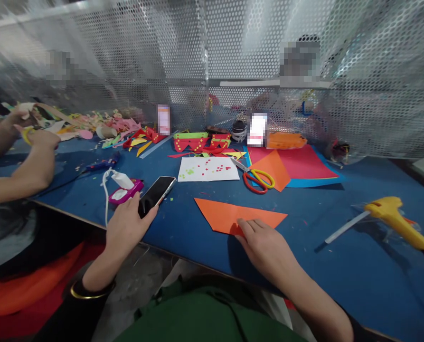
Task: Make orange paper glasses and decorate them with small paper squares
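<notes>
A black phone [157, 194] lies tilted at the left, with my left hand [128, 223] closed round its lower end, thumb on the near side. My right hand [259, 240] pinches the near edge of a folded orange paper [221, 214] on the blue table. Behind this paper, a white sheet [209, 169] bears small red and green paper bits. To the right of the sheet, scissors [258, 180] with red and yellow handles rest partly on an orange piece [277, 170] and stacked red sheets [311, 164].
A yellow glue gun [393, 213] lies at the right. A purple power socket [124, 192] with a white plug sits left of the phone. Red paper shapes [192, 142] and a metal mesh panel [233, 52] are behind. At the far left, another person's hands [42, 140] hold something yellow.
</notes>
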Demonstrator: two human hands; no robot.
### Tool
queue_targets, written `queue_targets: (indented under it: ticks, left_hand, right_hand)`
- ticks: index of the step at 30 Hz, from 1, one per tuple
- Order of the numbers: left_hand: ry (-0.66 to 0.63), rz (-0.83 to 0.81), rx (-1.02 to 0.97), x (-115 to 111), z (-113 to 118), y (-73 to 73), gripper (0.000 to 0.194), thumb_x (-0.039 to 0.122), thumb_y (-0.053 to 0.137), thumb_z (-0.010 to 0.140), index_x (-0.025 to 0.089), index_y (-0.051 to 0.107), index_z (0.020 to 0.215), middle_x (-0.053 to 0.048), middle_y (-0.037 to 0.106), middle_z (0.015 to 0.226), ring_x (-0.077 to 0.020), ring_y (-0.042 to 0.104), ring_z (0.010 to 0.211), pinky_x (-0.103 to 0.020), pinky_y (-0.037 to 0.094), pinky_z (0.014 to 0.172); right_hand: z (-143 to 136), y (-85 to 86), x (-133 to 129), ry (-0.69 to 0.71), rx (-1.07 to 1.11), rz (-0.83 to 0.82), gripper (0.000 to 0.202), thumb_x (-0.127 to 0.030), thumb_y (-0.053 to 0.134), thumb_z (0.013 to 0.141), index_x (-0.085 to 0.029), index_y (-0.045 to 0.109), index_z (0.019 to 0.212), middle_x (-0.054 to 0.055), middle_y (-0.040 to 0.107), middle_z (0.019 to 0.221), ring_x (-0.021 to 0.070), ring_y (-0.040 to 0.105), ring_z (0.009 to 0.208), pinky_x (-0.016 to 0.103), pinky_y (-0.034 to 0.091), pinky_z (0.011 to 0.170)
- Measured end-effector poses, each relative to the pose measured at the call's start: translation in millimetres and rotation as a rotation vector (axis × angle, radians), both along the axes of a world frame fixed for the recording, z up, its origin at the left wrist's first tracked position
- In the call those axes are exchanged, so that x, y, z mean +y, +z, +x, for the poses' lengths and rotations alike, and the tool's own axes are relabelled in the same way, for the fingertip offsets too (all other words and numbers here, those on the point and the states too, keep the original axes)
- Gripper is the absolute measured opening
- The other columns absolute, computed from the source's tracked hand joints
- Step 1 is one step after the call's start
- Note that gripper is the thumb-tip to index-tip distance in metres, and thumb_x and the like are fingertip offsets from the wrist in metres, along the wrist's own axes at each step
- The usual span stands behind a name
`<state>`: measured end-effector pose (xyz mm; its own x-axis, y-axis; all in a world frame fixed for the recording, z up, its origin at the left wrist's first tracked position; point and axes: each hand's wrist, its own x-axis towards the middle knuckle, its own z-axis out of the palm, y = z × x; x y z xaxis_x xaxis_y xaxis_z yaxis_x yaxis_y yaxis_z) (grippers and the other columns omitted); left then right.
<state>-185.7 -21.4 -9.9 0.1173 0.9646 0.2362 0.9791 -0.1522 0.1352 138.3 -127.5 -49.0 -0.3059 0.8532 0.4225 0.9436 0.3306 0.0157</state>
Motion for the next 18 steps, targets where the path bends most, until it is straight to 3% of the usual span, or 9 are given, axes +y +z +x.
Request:
queue_targets:
  ticks: [3,8,13,18]
  left_hand:
    - [0.113,-0.019,0.037,-2.6,10.5,5.0,0.066,0.052,0.045,0.094,0.007,0.050,0.141,-0.023,0.065,0.128,-0.0413,0.059,0.122,-0.051,0.052,0.095]
    - [0.030,0.011,0.114,14.0,34.6,13.9,0.075,0.053,0.048,0.093,0.002,0.044,0.147,-0.024,0.060,0.137,-0.0395,0.057,0.125,-0.048,0.049,0.101]
    - [-0.104,0.123,0.193,73.4,50.9,19.8,0.071,0.052,0.046,0.094,0.001,0.046,0.144,-0.025,0.064,0.128,-0.0395,0.057,0.120,-0.048,0.047,0.098]
    - [-0.211,0.064,0.157,133.6,62.4,21.1,0.076,0.060,0.047,0.092,0.004,0.047,0.143,-0.026,0.063,0.128,-0.0393,0.055,0.121,-0.047,0.044,0.099]
  right_hand:
    - [-2.3,-5.8,-0.8,-0.004,0.000,0.034,0.024,-0.022,0.046,0.100,-0.010,0.065,0.109,0.011,0.072,0.087,0.0212,0.066,0.074,0.032,0.050,0.063]
    - [-3.2,-11.5,-1.8,-0.014,-0.009,0.018,0.020,-0.021,0.050,0.100,-0.012,0.064,0.110,0.011,0.071,0.089,0.0226,0.065,0.079,0.033,0.051,0.066]
    - [-4.6,-19.3,-2.4,-0.011,-0.029,0.057,0.022,-0.021,0.049,0.100,-0.010,0.064,0.113,0.013,0.072,0.094,0.0234,0.065,0.079,0.034,0.050,0.066]
    - [-5.3,-23.9,-1.8,0.007,-0.030,0.088,0.024,-0.019,0.046,0.101,-0.008,0.064,0.114,0.013,0.071,0.093,0.0242,0.064,0.080,0.035,0.049,0.066]
